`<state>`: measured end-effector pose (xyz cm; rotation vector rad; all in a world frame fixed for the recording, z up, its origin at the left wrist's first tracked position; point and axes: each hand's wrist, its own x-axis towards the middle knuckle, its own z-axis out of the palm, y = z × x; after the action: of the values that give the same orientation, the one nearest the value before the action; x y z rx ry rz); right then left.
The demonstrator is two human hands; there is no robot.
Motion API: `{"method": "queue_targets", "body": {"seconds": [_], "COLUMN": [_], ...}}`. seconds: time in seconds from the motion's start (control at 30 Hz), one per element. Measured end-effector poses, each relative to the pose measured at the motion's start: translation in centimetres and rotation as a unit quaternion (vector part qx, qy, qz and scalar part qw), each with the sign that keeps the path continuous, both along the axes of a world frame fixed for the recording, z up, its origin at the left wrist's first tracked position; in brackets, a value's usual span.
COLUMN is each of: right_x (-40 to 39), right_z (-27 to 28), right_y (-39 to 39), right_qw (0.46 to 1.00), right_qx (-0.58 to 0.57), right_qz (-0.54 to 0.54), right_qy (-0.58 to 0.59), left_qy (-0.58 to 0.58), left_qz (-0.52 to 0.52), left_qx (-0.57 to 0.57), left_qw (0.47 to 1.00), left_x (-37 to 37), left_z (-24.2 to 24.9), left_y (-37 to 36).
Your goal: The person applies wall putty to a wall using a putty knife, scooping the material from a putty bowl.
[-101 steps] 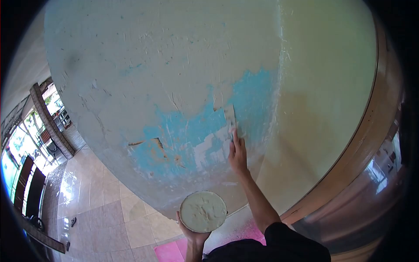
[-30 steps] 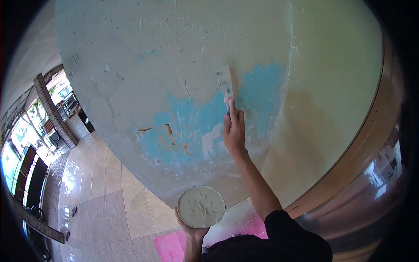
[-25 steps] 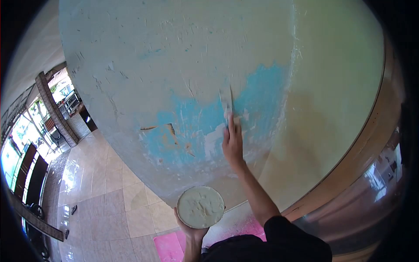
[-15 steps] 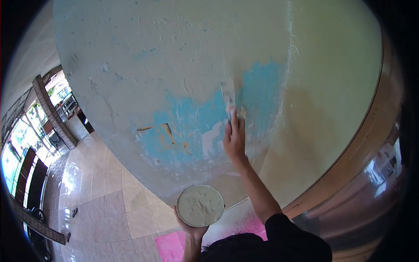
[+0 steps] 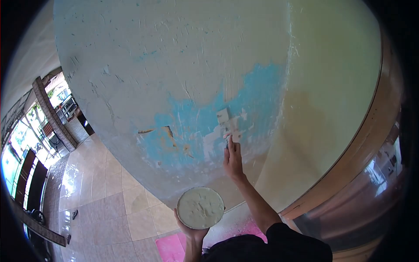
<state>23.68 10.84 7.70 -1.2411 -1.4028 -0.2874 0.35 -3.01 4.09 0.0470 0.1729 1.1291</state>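
Observation:
My right hand (image 5: 233, 162) is closed round a putty knife (image 5: 223, 117), its index finger stretched along the tool. The blade lies against the wall (image 5: 131, 83), over a bare blue patch (image 5: 187, 118) with whitish smears of filler. From below, my left hand (image 5: 193, 231) grips a round tub (image 5: 200, 208) with pale, creamy putty showing at its top. To the left of the knife, the wall has a cracked, lifted flake (image 5: 168, 133) with brown showing.
A wooden edge (image 5: 338, 170) curves along the right side. Below lie beige floor tiles (image 5: 139, 205) and a pink sheet (image 5: 170, 246). At far left stand dark benches (image 5: 35, 183) near a pillar (image 5: 54, 111) and a bright opening.
My right hand and the putty knife have moved down the wall, from the patch's upper edge to its lower middle. The tub has stayed nearly in place.

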Motion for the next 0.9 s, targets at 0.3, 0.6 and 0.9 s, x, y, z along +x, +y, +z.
{"method": "queue_targets", "body": {"seconds": [0.3,0.6,0.9], "right_x": [2.2,2.8,5.2], "right_z": [11.0,-1.7,8.9], "right_y": [1.2,0.0,2.6], "right_qw": [0.999,0.999,0.997], "right_qx": [0.031,0.012,0.056], "right_qz": [-0.038,-0.01,-0.042], "right_qy": [-0.004,-0.029,-0.025], "left_qy": [0.028,0.039,0.044], "left_qz": [-0.002,-0.009,-0.012], "left_qx": [-0.001,0.021,0.012], "left_qw": [1.0,0.999,0.999], "left_x": [0.1,0.5,0.6], "left_z": [0.7,1.2,0.9], "left_y": [-0.2,-0.3,-0.3]}}
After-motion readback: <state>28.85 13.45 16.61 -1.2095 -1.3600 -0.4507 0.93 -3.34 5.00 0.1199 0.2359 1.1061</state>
